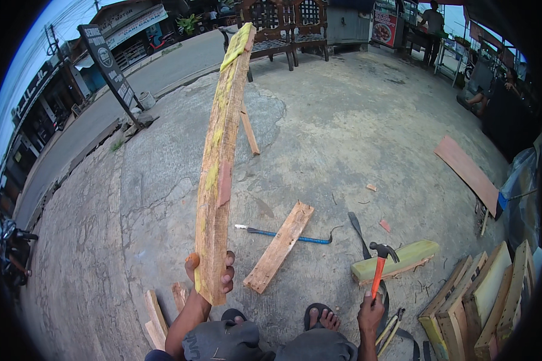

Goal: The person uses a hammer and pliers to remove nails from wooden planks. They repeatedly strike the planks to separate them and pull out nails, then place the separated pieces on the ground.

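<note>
My left hand [214, 275] is closed round the lower end of a long wooden plank [214, 162], held up nearly upright. Scraps of yellow-green and pinkish covering cling to the plank's face and top. My right hand [370, 311] grips a claw hammer [379, 268] by its orange handle, head upward. Behind the hammer lies a short wooden block [397, 262] with a pale green cover. Between my hands a short board [280, 246] rests across a blue pry bar [289, 236] on the concrete. Yellow-handled pliers [391, 331] lie beside my right hand.
Several padded wooden frame pieces [476, 304] lean together at the lower right. A reddish panel [468, 171] lies farther back. Dark straps [360, 231], a thin wood strip [249, 129] and offcuts [155, 316] are on the floor. A carved wooden bench [289, 30] stands behind; people sit and stand far right.
</note>
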Demonstrator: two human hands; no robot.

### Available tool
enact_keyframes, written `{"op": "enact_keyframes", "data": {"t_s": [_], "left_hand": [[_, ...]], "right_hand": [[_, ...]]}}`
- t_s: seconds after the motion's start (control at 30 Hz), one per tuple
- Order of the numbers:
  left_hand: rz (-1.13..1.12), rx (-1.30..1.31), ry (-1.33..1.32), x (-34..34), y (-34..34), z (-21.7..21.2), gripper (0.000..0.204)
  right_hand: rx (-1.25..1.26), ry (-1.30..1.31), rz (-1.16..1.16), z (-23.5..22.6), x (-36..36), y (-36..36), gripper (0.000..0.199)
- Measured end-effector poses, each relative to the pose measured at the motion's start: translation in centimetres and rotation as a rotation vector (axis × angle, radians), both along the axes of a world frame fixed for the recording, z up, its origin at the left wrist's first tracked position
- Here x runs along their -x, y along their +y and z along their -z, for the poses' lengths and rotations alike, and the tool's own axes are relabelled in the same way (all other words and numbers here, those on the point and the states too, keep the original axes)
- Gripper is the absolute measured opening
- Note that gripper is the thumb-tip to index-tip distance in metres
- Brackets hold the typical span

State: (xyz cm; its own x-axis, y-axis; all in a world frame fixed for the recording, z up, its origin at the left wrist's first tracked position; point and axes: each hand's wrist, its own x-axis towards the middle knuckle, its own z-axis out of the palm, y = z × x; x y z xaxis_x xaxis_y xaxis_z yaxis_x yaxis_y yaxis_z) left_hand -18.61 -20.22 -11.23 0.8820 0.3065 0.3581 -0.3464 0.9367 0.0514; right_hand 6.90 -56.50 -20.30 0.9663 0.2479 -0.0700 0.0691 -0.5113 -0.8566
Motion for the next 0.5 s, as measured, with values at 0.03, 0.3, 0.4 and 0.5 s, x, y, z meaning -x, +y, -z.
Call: {"op": "enact_keyframes", "data": {"t_s": [0.03, 0.3, 0.4, 0.5], "left_hand": [[0.000, 0.039, 0.015, 0.8, 0.0, 1.2, 0.085], [-0.002, 0.032, 0.415, 2.2, -1.3, 6.7, 0.084], [-0.064, -0.164, 0.695, 3.1, 0.3, 8.4, 0.082], [-0.225, -0.365, 0.869, 2.2, 2.9, 10.7, 0.090]], "right_hand": [[0.134, 0.093, -0.033, 2.0, 2.3, -1.0, 0.034], [0.600, 0.182, -0.228, 5.5, 5.7, -2.2, 0.041], [0.686, 0.050, -0.203, 7.4, 3.4, -2.0, 0.036], [0.790, -0.231, -0.196, 7.5, 1.1, -1.6, 0.032]]}}
